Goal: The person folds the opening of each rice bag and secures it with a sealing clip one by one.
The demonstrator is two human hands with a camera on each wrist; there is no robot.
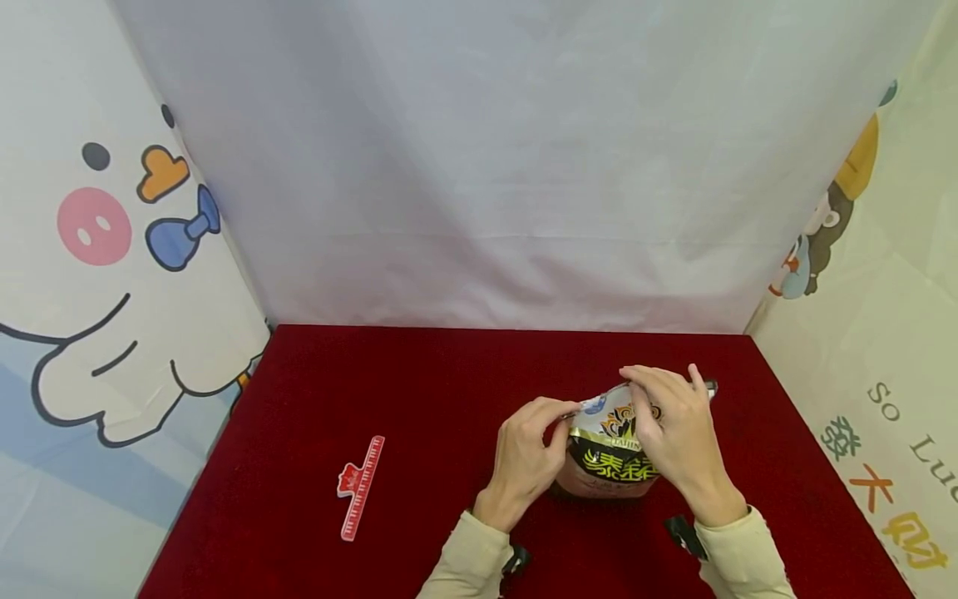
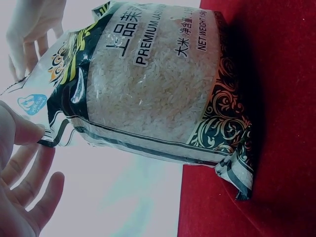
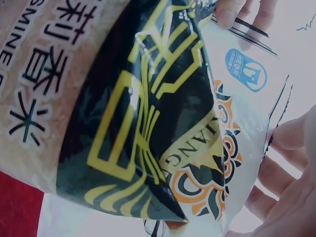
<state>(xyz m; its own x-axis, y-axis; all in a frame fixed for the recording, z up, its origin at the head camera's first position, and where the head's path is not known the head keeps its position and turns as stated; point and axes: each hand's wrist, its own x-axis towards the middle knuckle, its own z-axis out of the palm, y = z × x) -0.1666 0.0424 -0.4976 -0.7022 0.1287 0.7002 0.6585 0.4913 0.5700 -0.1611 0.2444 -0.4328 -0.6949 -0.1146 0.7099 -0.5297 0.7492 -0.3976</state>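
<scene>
A clear bag of jasmine rice (image 2: 153,84) with black and gold print stands upright on the red table, its rice filling the lower part. At its upper left corner, my left hand (image 1: 525,449) pinches the plastic between thumb and forefinger, the other fingers loosely bent. My right hand (image 1: 677,433) holds the bag's top edge farther right, thumb in front and fingers behind, hiding part of the label. The right wrist view shows the thin dark top edge running between the right hand's fingertips (image 3: 284,136). Inside the bag's upper part there is no rice.
To the left on the red tabletop (image 1: 299,399) lies a narrow red strip (image 1: 362,487) with a piano-key pattern and a cartoon-shaped tab. A white cloth wall (image 1: 486,166) stands behind the table, with printed panels at both sides.
</scene>
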